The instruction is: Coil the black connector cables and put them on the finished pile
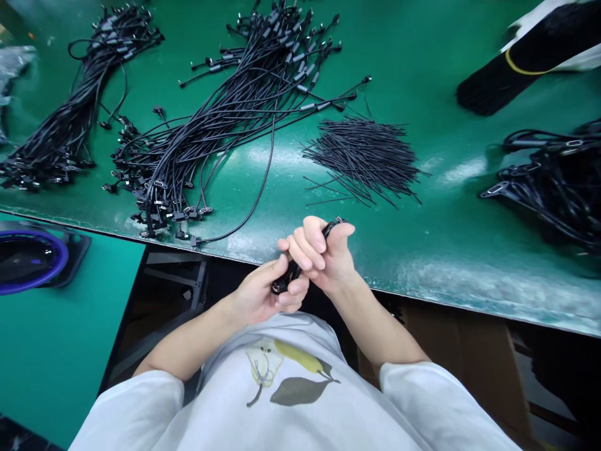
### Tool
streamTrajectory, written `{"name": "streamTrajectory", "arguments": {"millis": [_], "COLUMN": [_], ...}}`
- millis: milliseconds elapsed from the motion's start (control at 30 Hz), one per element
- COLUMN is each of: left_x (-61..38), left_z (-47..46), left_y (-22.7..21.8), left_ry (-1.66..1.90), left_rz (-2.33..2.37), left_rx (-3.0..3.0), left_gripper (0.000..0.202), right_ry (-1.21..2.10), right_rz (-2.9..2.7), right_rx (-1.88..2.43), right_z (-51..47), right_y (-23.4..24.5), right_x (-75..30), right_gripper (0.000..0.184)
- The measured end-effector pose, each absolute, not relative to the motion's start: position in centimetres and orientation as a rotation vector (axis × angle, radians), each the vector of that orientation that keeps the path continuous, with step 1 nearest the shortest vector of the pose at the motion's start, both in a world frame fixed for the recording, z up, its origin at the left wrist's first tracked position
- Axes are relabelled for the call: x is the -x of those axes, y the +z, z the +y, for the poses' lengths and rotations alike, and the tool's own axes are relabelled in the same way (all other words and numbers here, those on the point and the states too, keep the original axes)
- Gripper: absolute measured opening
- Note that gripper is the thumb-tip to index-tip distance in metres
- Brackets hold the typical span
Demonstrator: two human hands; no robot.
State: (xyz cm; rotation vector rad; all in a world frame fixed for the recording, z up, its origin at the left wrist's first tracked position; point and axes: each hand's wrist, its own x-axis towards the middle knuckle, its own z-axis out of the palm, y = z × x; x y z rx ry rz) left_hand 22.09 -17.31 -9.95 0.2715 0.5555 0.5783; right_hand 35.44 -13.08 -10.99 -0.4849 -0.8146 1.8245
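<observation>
My left hand (267, 291) is closed around the lower end of a folded black cable (292, 273), whose connector shows below the thumb. My right hand (323, 250) grips the cable's upper end, and a metal connector tip sticks out by the thumb. The two hands touch each other just off the table's front edge; fingers hide the middle of the cable. Beyond them lies a pile of short black twist ties (366, 156). To its left, a large heap of loose black cables (225, 106) spreads over the table, with one cable's end near the edge.
Another bunch of black cables (79, 113) lies far left. At right are coiled cables (554, 181) and a thick black bundle of ties with a yellow band (521, 62). A purple-rimmed round device (32, 262) stands on a lower left surface. The green table (446, 238) has a straight front edge.
</observation>
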Motion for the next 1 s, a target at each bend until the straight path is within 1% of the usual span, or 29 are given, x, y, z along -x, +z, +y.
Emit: {"name": "streamTrajectory", "arguments": {"millis": [33,100,133,167,200,267,333,433,533,600,667,800,867,900,1000], "left_x": [-21.8,-21.0,-20.6,-20.1,-19.7,-19.3,-19.2,-19.4,-19.4,-19.1,-19.0,-19.3,-19.7,-20.0,-20.3], "left_z": [-17.3,-17.2,-16.9,-16.7,-16.4,-15.8,-15.4,-15.5,-15.7,-15.7,-15.4,-15.1,-15.3,-15.5,-16.0], "left_y": [-10.1,-10.7,-11.0,-11.2,-11.3,-11.2,-10.7,-9.8,-9.6,-9.8,-10.0,-9.9,-9.7,-9.6,-9.7], "left_ry": [0.576,0.553,0.54,0.53,0.523,0.489,0.391,0.234,0.193,0.151,0.08,0.029,0.043,0.043,0.051], "left_rz": [0.581,0.654,0.711,0.784,0.862,0.988,1.046,1.064,1.035,0.983,0.931,0.963,1.001,0.999,0.93], "left_rx": [-0.321,-0.466,-0.559,-0.663,-0.77,-0.991,-1.203,-1.427,-1.467,-1.486,-1.57,-1.783,-1.858,-1.885,-1.882], "left_gripper": [0.039,0.039,0.04,0.041,0.04,0.036,0.034,0.031,0.033,0.036,0.034,0.031,0.031,0.03,0.029], "right_ry": [1.829,1.752,1.612,1.4,1.15,0.679,0.338,0.03,-0.105,-0.162,-0.183,-0.084,0.091,0.231,0.867], "right_rz": [-0.922,-1.222,-1.383,-1.548,-1.719,-2.095,-2.474,-2.792,-2.887,-2.928,-2.998,-3.078,-3.072,-3.069,-2.961], "right_rx": [0.495,0.623,0.74,0.862,0.959,1.018,0.948,0.931,0.879,0.799,0.726,0.764,0.847,0.877,0.859], "right_z": [-13.1,-13.2,-13.3,-13.5,-13.7,-14.3,-15.1,-15.9,-16.1,-16.0,-15.9,-15.6,-15.3,-15.1,-13.9], "right_y": [-10.9,-10.4,-10.2,-9.9,-9.7,-9.5,-9.9,-10.9,-11.3,-11.2,-10.9,-10.5,-10.2,-9.9,-8.8], "right_x": [-36.0,-37.6,-38.4,-39.2,-39.8,-40.3,-40.1,-39.4,-39.3,-39.6,-39.9,-39.9,-39.8,-40.0,-41.7], "right_gripper": [0.062,0.049,0.04,0.031,0.027,0.032,0.034,0.025,0.019,0.019,0.018,0.021,0.024,0.026,0.033]}}
